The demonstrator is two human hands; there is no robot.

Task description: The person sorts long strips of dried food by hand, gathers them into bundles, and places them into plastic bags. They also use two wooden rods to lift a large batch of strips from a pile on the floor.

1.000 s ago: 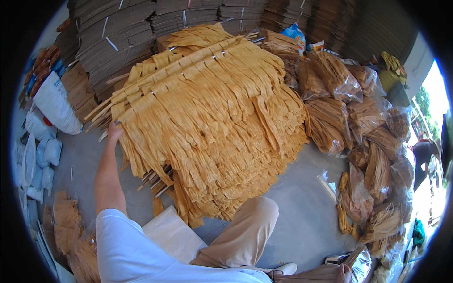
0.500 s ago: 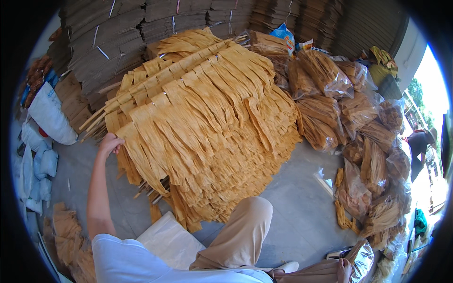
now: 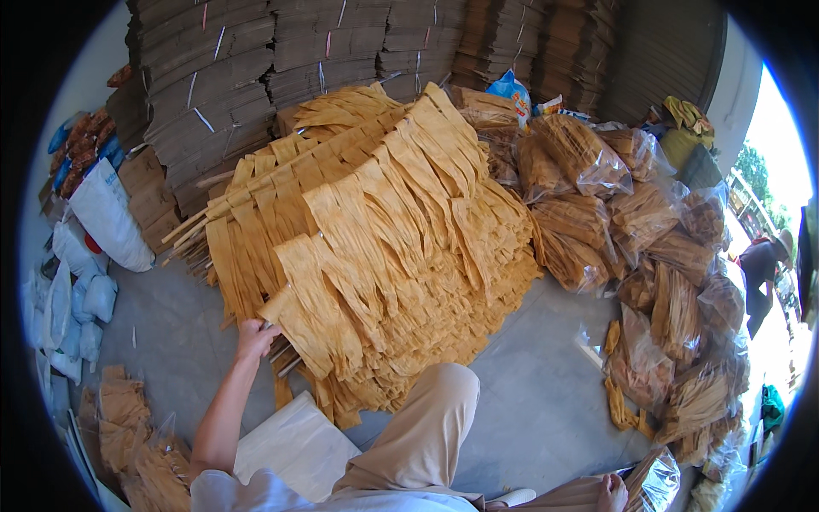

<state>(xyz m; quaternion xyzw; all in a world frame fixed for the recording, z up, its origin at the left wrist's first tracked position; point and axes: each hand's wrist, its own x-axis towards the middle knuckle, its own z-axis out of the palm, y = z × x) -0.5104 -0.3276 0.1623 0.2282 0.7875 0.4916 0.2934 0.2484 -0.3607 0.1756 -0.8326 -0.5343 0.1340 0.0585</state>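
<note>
My left hand (image 3: 254, 339) is closed round the near-left end of a stick hung with yellow-brown dried sheets (image 3: 333, 247). They look like bean curd skin, slit into strips along the lower edge. This row slants across a large heap of the same sheets (image 3: 452, 316), its far end up and its near end low. More sticks (image 3: 183, 226) poke out at the heap's left side. At the lower edge, my right hand (image 3: 612, 494) rests by my trouser leg, beside a shiny clear bag (image 3: 655, 480). Its fingers are partly cut off and too small to judge.
Clear bags of brown sheets (image 3: 572, 154) are piled along the right. Stacked flattened cardboard (image 3: 333, 51) lines the back. White sacks (image 3: 107, 213) stand at the left, and a pale flat sheet (image 3: 294, 448) lies by my knee. A person (image 3: 759, 269) bends outside at the right.
My left hand has come nearer and to the right, drawing the stick's near end along. The hanging row has turned steeper, uncovering another row behind it. My right hand stays low by the bag.
</note>
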